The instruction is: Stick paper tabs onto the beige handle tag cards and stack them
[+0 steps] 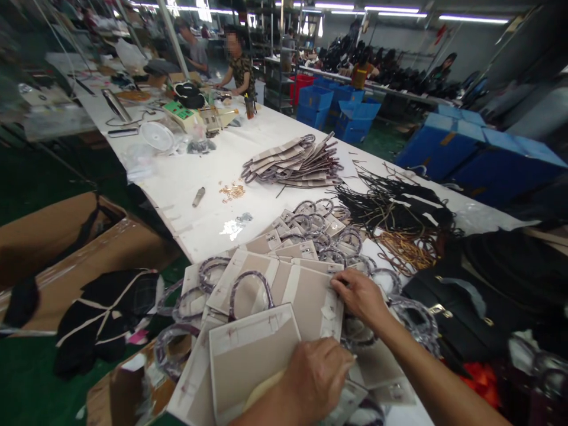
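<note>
A spread of beige bag panels [284,284] with grey braided loop handles [251,281] lies on the near end of the white table [186,183]. My left hand [317,378] is closed over the right edge of the nearest panel [248,355], with a pale rounded piece [261,387] showing under it. My right hand [361,296] reaches in from the right. Its fingertips pinch the right edge of the panel just behind. More panels with handles fan out beyond [310,231].
A second pile of panels [293,163] lies mid-table, with black straps [390,204], brown cords [406,248] and small brass fittings [231,191] around it. A black bag [448,307] sits at my right. Cardboard boxes [66,236] stand left. Blue bins [355,118] and seated people [239,68] are farther back.
</note>
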